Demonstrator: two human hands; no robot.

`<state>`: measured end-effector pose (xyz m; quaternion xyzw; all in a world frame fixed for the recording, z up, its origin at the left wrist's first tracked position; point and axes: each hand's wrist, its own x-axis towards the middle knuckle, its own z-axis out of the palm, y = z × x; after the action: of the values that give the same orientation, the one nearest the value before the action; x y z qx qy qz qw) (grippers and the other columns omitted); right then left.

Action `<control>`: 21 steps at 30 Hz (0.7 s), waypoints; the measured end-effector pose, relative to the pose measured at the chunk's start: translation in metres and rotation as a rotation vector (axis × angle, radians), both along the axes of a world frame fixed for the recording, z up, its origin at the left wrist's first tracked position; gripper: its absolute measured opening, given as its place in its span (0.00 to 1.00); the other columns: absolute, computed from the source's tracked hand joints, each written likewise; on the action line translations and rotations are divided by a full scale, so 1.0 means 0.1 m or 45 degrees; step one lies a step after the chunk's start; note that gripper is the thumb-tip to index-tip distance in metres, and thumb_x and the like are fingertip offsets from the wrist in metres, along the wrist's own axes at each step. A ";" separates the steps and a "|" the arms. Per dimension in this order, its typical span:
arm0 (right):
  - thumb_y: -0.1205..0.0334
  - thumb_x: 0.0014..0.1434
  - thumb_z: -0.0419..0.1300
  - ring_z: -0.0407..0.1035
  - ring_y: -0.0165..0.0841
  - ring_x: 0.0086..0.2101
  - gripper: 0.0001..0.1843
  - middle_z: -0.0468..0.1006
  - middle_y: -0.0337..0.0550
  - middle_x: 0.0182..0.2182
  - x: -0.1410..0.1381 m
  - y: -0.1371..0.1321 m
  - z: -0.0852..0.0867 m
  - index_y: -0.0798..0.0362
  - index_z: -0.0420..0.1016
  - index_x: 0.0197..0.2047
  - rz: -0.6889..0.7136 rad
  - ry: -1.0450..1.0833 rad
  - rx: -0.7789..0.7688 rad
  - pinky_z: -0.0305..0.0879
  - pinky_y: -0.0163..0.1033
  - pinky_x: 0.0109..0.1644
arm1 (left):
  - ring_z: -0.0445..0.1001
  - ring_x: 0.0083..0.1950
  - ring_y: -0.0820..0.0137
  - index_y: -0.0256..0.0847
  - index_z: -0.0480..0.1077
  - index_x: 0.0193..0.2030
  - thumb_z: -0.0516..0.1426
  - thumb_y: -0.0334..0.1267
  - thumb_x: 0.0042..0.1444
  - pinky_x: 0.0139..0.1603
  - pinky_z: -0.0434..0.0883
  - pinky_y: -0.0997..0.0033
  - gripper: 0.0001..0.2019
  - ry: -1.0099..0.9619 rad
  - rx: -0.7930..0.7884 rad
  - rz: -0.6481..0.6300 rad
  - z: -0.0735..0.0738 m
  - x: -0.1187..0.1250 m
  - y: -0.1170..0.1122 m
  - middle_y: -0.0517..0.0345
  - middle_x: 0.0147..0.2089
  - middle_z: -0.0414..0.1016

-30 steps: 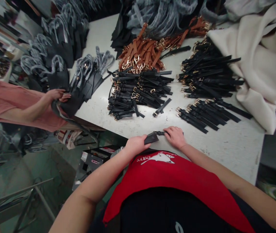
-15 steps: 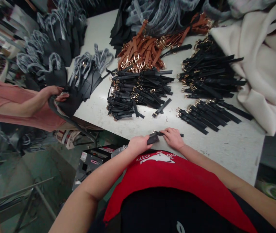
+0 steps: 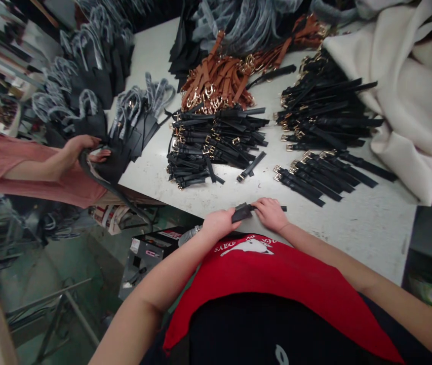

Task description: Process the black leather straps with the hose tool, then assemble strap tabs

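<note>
At the table's near edge, my left hand (image 3: 220,224) is closed round one end of a flat black piece (image 3: 241,213), which looks like leather. My right hand (image 3: 271,214), just to the right, has its fingers pressed together on a narrow black strap (image 3: 284,208) whose end sticks out past the knuckles. Strap and flat piece meet between the two hands; whether they are joined there is too small to tell. Beyond my hands, a single black buckle strap (image 3: 251,167) lies by a pile of black buckle straps (image 3: 219,144).
More black straps (image 3: 325,114) are heaped at the right, with a fanned row (image 3: 310,180) before them. Brown straps (image 3: 216,81) lie behind. Cream fabric (image 3: 405,101) drapes the right side. A co-worker's hand (image 3: 82,147) works at the left. A black machine (image 3: 143,256) stands below the table edge.
The view has shifted slightly. The flat black piece has turned a little between my hands, its right end tipping up. Both hands keep their hold.
</note>
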<state>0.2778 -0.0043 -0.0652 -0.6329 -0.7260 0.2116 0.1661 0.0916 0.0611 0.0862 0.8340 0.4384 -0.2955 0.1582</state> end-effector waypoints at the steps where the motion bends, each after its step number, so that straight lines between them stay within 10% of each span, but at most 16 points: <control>1: 0.60 0.60 0.47 0.60 0.37 0.41 0.16 0.70 0.48 0.41 0.00 0.00 0.00 0.51 0.70 0.48 -0.014 -0.002 0.001 0.50 0.42 0.44 | 0.75 0.41 0.62 0.44 0.64 0.52 0.45 0.57 0.56 0.40 0.69 0.67 0.25 -0.002 0.005 0.010 -0.01 0.01 0.01 0.51 0.41 0.75; 14: 0.61 0.59 0.48 0.60 0.37 0.41 0.16 0.70 0.48 0.41 0.02 0.00 -0.01 0.52 0.69 0.48 -0.061 -0.049 0.025 0.50 0.42 0.44 | 0.75 0.41 0.62 0.43 0.63 0.51 0.45 0.58 0.55 0.39 0.69 0.67 0.25 -0.052 0.086 0.133 -0.03 0.01 -0.01 0.51 0.41 0.75; 21: 0.59 0.59 0.48 0.60 0.38 0.41 0.16 0.70 0.48 0.41 0.01 -0.01 0.01 0.53 0.68 0.48 -0.070 -0.047 0.070 0.50 0.42 0.44 | 0.75 0.41 0.63 0.44 0.63 0.49 0.45 0.58 0.55 0.37 0.68 0.70 0.24 -0.053 0.049 0.253 0.14 -0.37 -0.02 0.53 0.41 0.76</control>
<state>0.2787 -0.0053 -0.0640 -0.6516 -0.7168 0.1753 0.1758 0.0543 0.0588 0.1001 0.7951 0.5213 -0.2526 0.1796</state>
